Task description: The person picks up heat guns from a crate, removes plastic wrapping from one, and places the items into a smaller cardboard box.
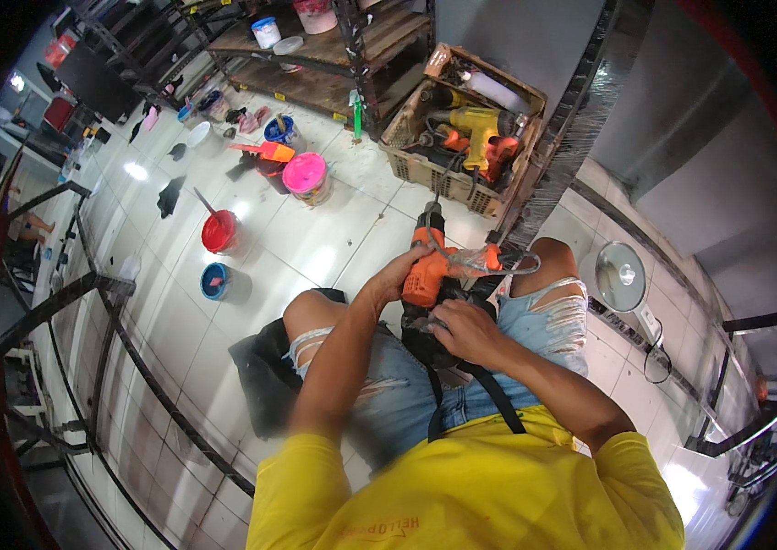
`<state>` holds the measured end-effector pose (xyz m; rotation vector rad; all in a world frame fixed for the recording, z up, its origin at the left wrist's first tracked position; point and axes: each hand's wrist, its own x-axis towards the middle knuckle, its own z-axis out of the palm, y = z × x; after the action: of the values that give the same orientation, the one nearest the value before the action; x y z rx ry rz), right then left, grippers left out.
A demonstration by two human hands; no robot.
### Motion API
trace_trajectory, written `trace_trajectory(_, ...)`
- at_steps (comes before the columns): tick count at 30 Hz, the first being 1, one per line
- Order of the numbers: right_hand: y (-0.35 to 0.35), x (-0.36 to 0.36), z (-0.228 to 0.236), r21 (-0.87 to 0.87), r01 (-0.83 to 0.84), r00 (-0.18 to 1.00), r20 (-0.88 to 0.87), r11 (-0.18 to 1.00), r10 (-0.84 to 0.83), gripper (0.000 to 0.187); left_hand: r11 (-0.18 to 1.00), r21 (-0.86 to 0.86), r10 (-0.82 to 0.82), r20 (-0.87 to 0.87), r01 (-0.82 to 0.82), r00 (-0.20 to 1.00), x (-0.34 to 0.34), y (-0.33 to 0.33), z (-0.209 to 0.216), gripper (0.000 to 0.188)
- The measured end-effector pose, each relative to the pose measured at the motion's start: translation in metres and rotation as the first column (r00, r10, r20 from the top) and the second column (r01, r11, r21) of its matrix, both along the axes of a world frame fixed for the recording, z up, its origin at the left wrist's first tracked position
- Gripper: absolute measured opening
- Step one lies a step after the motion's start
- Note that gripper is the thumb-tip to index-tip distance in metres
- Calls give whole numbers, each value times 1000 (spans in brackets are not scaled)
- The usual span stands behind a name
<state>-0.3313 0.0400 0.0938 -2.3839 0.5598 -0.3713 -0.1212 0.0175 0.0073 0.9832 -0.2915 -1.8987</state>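
Note:
An orange power drill [422,278] stands over my lap, its dark chuck pointing away from me. My left hand [396,273] is closed around the drill's body from the left side. A grey cord [524,267] loops beside the drill's handle, which has a clear plastic wrap on it. My right hand [469,332] is just below the drill, with curled fingers gripping a black pouch [421,346] that has dark straps running toward my waist. Those fingertips partly hide what they pinch.
Ahead, a plastic crate [402,158] holds several power tools, including a yellow drill [478,128]. Paint buckets stand on the tiles: pink [306,174], red [220,233] and blue [214,281]. A round glass lid-like disc [620,276] lies right. Metal frames [100,284] flank me.

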Motion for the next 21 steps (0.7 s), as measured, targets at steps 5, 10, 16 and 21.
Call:
trace_trajectory(5, 18, -15, 14, 149, 18, 989, -149, 989, 5, 24, 980, -7, 198, 27, -198, 980, 20, -1, 11, 47)
trace_trajectory(10, 23, -20, 13, 301, 41, 797, -584, 953, 150, 47, 883, -30, 467, -51, -468, 883, 51, 1, 28, 56)
trace_trajectory(16, -5, -23, 8, 457, 56, 842, -500, 887, 204, 58, 836, -66, 543, -52, -545, 838, 62, 10, 33, 53)
trace_trajectory(21, -30, -30, 96, 487, 63, 936, -332, 871, 118, 45, 848, -72, 526, -9, -525, 851, 51, 19, 45, 53)
